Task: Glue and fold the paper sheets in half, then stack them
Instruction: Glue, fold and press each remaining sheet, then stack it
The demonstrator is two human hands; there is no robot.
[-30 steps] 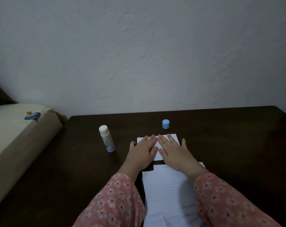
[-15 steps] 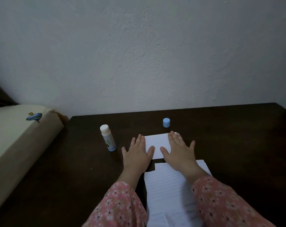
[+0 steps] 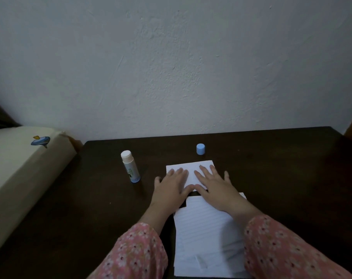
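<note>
Both hands, left hand [image 3: 169, 188] and right hand [image 3: 216, 187], press the folded sheet [image 3: 191, 170], fingers straight; no writing legible.

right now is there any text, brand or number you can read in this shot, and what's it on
No readable text anywhere.
Glue stick: a printed label with a small picture, too blurred to read.
Cushion: a small blue picture, no letters.
Lined sheets: ruled lines only, no writing visible.

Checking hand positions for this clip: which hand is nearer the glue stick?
Left. The left hand lies just right of the glue stick; the right hand lies farther right, beyond it.
</note>
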